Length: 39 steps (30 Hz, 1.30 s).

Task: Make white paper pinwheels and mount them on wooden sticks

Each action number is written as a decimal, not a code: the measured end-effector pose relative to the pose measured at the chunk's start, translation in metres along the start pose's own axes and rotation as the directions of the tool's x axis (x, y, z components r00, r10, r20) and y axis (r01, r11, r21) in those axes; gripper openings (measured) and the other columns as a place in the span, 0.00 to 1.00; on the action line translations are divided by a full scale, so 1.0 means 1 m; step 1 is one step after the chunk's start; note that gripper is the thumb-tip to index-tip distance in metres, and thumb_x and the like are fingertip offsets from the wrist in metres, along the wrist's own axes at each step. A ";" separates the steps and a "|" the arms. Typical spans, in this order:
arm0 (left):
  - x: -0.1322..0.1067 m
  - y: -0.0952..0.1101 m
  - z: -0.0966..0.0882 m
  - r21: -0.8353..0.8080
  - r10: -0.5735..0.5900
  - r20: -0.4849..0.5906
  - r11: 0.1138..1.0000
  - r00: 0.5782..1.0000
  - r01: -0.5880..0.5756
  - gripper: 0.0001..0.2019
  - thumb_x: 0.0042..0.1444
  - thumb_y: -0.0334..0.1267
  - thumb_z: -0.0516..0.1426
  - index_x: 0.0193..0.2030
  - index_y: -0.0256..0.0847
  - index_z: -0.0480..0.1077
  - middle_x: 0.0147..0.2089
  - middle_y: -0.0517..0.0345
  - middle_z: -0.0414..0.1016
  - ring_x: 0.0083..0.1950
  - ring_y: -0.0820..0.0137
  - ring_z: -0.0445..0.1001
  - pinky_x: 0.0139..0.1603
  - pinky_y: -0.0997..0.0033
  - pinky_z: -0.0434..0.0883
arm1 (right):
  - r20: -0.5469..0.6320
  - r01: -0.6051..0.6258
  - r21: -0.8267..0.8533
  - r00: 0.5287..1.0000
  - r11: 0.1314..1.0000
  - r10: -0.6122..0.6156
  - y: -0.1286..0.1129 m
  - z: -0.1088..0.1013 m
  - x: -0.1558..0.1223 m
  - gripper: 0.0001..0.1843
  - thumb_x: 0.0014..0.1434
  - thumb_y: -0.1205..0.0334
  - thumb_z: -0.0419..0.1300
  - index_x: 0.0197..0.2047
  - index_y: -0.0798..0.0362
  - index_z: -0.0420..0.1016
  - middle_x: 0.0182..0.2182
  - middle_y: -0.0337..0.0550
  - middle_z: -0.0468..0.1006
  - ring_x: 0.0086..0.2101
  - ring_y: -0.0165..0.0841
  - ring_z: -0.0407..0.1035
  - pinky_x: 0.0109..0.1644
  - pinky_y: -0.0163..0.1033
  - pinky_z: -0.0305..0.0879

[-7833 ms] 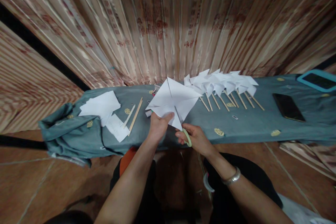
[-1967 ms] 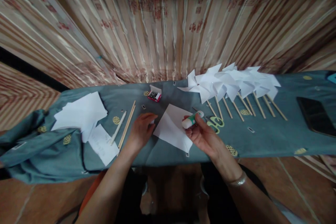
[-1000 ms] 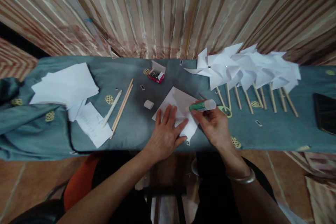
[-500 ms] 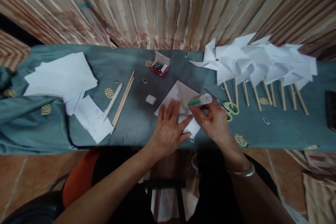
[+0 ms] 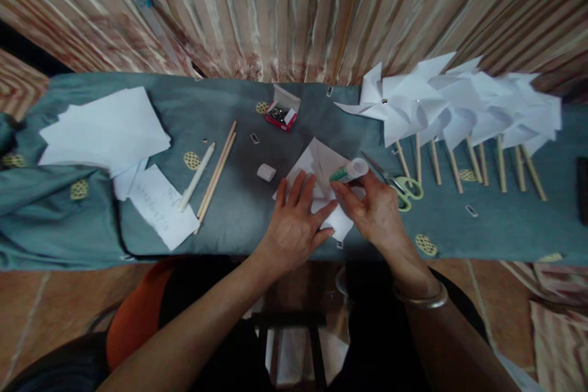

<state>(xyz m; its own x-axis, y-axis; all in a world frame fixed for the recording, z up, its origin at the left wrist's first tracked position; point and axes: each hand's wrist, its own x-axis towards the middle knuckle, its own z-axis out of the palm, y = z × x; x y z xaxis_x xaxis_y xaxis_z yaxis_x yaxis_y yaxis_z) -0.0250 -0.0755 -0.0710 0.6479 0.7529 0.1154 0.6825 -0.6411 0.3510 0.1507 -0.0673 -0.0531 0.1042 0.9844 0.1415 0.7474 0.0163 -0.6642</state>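
Observation:
A white cut paper square [image 5: 325,162] lies on the blue-grey cloth [image 5: 239,208] in front of me. My left hand [image 5: 296,223] rests flat on its near part, fingers spread. My right hand [image 5: 374,211] grips a green and white glue stick [image 5: 349,171], tilted with its green end down on the paper's middle. The glue cap [image 5: 266,172] lies loose to the left of the paper. Green-handled scissors [image 5: 399,184] lie just right of my right hand.
A row of finished white paper pinwheels on wooden sticks [image 5: 454,113] lies at the right. A small red box of pins [image 5: 280,113] stands behind the paper. Wooden sticks and a white pencil [image 5: 212,162] and a stack of white sheets [image 5: 103,131] lie left. Curtains hang behind.
Earlier I held the paper up and cut it with scissors. Since then the scissors went down, my right hand took the glue stick, and my left hand pressed the paper flat.

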 end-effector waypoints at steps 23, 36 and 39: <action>0.001 0.001 -0.002 0.028 -0.011 0.031 1.000 0.999 0.011 0.25 0.60 0.53 0.55 0.62 0.51 0.66 0.71 0.41 0.52 0.72 0.41 0.47 0.65 0.29 0.51 | 0.070 0.031 0.017 0.997 0.999 -0.032 -0.005 0.001 0.002 0.14 0.60 0.52 0.57 0.42 0.53 0.73 0.34 0.48 0.79 0.36 0.42 0.74 0.40 0.46 0.69; 0.000 0.001 0.000 0.037 0.007 0.007 0.999 1.000 -0.008 0.26 0.60 0.53 0.55 0.64 0.51 0.63 0.72 0.43 0.52 0.73 0.43 0.46 0.66 0.31 0.50 | 0.083 0.102 0.005 0.991 0.995 -0.102 -0.005 0.002 0.001 0.15 0.61 0.51 0.57 0.42 0.54 0.72 0.33 0.47 0.77 0.33 0.40 0.72 0.38 0.46 0.69; 0.000 0.000 0.000 0.034 0.007 0.005 0.999 1.000 -0.007 0.26 0.60 0.53 0.54 0.64 0.51 0.63 0.72 0.43 0.51 0.73 0.43 0.45 0.66 0.31 0.50 | 0.092 0.123 0.004 0.988 0.992 -0.123 -0.005 0.001 0.001 0.14 0.61 0.52 0.56 0.42 0.53 0.72 0.33 0.46 0.77 0.34 0.40 0.72 0.39 0.46 0.69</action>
<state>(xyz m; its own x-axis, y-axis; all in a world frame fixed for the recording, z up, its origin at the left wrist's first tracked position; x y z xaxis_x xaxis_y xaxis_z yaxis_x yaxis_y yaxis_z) -0.0246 -0.0756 -0.0713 0.6546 0.7475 0.1131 0.6888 -0.6513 0.3183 0.1460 -0.0667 -0.0506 -0.0487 0.9869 0.1539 0.7521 0.1377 -0.6445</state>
